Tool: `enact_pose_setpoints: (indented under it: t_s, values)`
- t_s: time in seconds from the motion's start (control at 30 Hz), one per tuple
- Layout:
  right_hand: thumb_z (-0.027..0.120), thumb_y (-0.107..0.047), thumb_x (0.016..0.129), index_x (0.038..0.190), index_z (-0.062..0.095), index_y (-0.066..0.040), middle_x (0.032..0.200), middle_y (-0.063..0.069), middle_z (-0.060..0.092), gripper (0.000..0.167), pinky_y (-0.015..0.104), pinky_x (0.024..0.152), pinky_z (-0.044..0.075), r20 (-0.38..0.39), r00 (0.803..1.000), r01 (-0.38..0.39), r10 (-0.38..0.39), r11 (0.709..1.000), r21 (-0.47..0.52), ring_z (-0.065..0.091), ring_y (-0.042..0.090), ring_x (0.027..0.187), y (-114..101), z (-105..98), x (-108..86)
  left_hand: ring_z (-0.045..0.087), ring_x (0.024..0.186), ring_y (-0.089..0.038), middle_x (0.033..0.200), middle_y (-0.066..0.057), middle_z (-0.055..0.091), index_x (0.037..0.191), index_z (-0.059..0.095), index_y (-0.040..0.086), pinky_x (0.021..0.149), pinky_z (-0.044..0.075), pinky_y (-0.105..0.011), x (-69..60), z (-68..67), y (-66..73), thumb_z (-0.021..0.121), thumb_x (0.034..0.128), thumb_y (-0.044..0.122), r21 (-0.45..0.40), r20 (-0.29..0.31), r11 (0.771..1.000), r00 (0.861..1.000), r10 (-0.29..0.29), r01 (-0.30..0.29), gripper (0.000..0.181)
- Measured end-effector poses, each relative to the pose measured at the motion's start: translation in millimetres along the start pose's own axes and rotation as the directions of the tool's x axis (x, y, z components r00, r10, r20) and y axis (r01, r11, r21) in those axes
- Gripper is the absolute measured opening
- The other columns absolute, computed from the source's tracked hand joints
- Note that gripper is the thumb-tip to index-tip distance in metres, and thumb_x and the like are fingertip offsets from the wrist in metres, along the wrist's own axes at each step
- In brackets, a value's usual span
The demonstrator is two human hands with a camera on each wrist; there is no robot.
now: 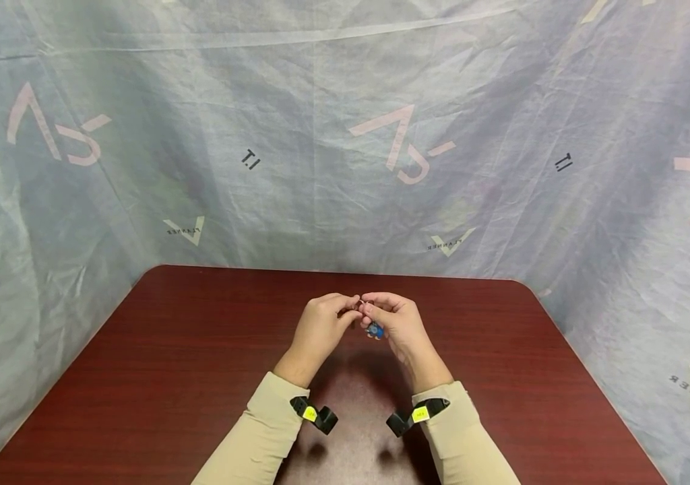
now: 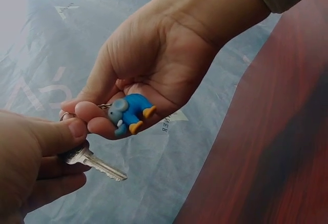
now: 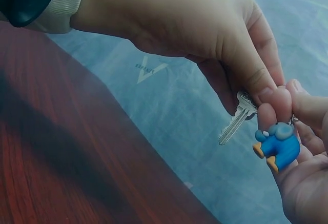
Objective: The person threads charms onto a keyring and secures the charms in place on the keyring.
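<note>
Both hands meet above the middle of the table, fingertips nearly touching. My left hand [image 1: 319, 330] pinches a silver key [image 2: 102, 165] by its head between thumb and fingers; the toothed blade sticks out below. A thin metal key ring [image 2: 66, 116] shows partly between the fingertips, and my right hand [image 1: 404, 331] pinches it with thumb and fingers. From a short chain beside those fingers hangs a small blue elephant charm [image 3: 281, 146] with a grey head and yellow feet, lying against the right fingers. How the key sits on the ring is hidden by the fingertips.
A dark red wood-grain table [image 1: 157, 377] with rounded far corners lies under the hands. Grey printed cloth [image 1: 315, 135] hangs behind it and along both sides. Black straps with wrist cameras [image 1: 323, 419] sit over the light sleeves.
</note>
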State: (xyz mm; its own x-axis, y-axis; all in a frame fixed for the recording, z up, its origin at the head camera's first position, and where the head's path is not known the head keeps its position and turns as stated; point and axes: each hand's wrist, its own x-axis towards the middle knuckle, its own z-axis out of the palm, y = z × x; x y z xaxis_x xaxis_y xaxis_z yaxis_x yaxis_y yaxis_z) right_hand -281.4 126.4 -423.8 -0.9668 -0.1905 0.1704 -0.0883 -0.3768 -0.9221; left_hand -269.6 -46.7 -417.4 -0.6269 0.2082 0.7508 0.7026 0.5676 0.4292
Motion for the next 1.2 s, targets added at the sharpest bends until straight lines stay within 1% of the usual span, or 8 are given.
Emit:
enact_pose_setpoints:
  t_s: [0.17, 0.23, 0.43, 0.5, 0.67, 0.9, 1.07, 1.2]
  values:
    - [0.062, 0.011, 0.094, 0.093, 0.077, -0.011, 0.083, 0.005, 0.074, 0.027, 0.027, 0.064, 0.059, -0.030, 1.000, 0.002, -0.002, 1.000, -0.018, 0.068, 0.012, 0.064, -1, 3, -0.8, 0.073, 0.085, -0.017, 0.096, -0.007, 0.077, 0.099, 0.079, 0.003, 0.069, 0.059, -0.027, -0.1, 0.8, 0.1, 0.082, 0.0824, 0.010, 0.023, -0.016, 1.000, 1.000, 0.016, -0.016, 0.018]
    - [0.062, 0.011, 0.094, 0.092, 0.077, -0.011, 0.083, 0.005, 0.074, 0.027, 0.027, 0.064, 0.059, -0.027, 1.000, -0.008, 0.008, 1.000, 0.005, 0.068, 0.012, 0.064, -1, 3, -0.8, 0.074, 0.085, -0.017, 0.096, -0.008, 0.077, 0.100, 0.079, 0.002, 0.070, 0.059, -0.026, -0.3, 0.8, -0.3, 0.082, 0.0827, 0.010, 0.010, -0.018, 1.000, 1.000, 0.022, -0.022, 0.019]
    - [0.058, 0.008, 0.097, 0.092, 0.079, -0.013, 0.084, 0.004, 0.074, 0.030, 0.028, 0.066, 0.060, 0.068, 0.995, -0.087, 0.079, 0.989, 0.117, 0.067, 0.010, 0.064, 2, -2, 0.2, 0.074, 0.087, -0.018, 0.097, -0.009, 0.077, 0.100, 0.079, 0.001, 0.071, 0.059, -0.024, 0.2, -1.5, -2.0, 0.082, 0.0809, 0.009, -0.090, -0.010, 0.995, 0.999, 0.037, -0.038, 0.021]
    - [0.058, 0.008, 0.098, 0.092, 0.080, -0.013, 0.084, 0.003, 0.075, 0.031, 0.028, 0.067, 0.060, 0.097, 0.991, -0.103, 0.092, 0.987, 0.123, 0.068, 0.009, 0.064, 2, -4, 0.1, 0.074, 0.087, -0.017, 0.097, -0.009, 0.077, 0.100, 0.079, 0.002, 0.071, 0.059, -0.025, 0.9, -3.2, -1.9, 0.082, 0.0814, 0.009, -0.112, 0.010, 0.993, 0.999, 0.031, -0.029, 0.020]
    - [0.056, 0.008, 0.099, 0.093, 0.080, -0.015, 0.085, 0.002, 0.075, 0.034, 0.029, 0.068, 0.060, 0.125, 0.987, -0.117, 0.104, 0.988, 0.100, 0.068, 0.008, 0.064, 1, -8, 0.0, 0.073, 0.086, -0.015, 0.097, -0.007, 0.077, 0.100, 0.079, 0.003, 0.069, 0.058, -0.024, 2.3, -6.0, -0.8, 0.080, 0.0842, 0.010, -0.123, 0.067, 0.992, 0.998, 0.010, -0.002, 0.018]
    - [0.060, 0.006, 0.098, 0.095, 0.081, -0.014, 0.086, 0.002, 0.076, 0.029, 0.027, 0.066, 0.059, 0.150, 0.983, -0.115, 0.105, 0.992, 0.061, 0.069, 0.010, 0.065, -3, -8, -0.1, 0.067, 0.074, -0.012, 0.093, -0.005, 0.076, 0.098, 0.080, 0.005, 0.061, 0.053, -0.020, 4.0, -9.8, 2.4, 0.080, 0.0840, 0.010, -0.117, 0.102, 0.992, 0.994, -0.034, 0.046, 0.015]
    - [0.061, 0.006, 0.097, 0.095, 0.080, -0.013, 0.085, 0.003, 0.076, 0.027, 0.027, 0.066, 0.060, 0.136, 0.986, -0.108, 0.100, 0.992, 0.058, 0.069, 0.010, 0.065, -4, -7, -0.3, 0.069, 0.079, -0.012, 0.094, -0.005, 0.076, 0.099, 0.080, 0.005, 0.065, 0.056, -0.023, 4.1, -10.1, 3.1, 0.080, 0.0851, 0.012, -0.098, 0.118, 0.993, 0.991, -0.057, 0.069, 0.015]
    - [0.062, 0.005, 0.097, 0.096, 0.080, -0.012, 0.086, 0.004, 0.076, 0.025, 0.027, 0.067, 0.060, 0.123, 0.987, -0.117, 0.108, 0.991, 0.067, 0.068, 0.010, 0.065, -4, -8, -0.7, 0.071, 0.084, -0.013, 0.097, -0.005, 0.076, 0.101, 0.079, 0.005, 0.069, 0.057, -0.023, 3.0, -8.7, 2.5, 0.079, 0.0853, 0.014, -0.112, 0.118, 0.991, 0.991, -0.066, 0.079, 0.018]
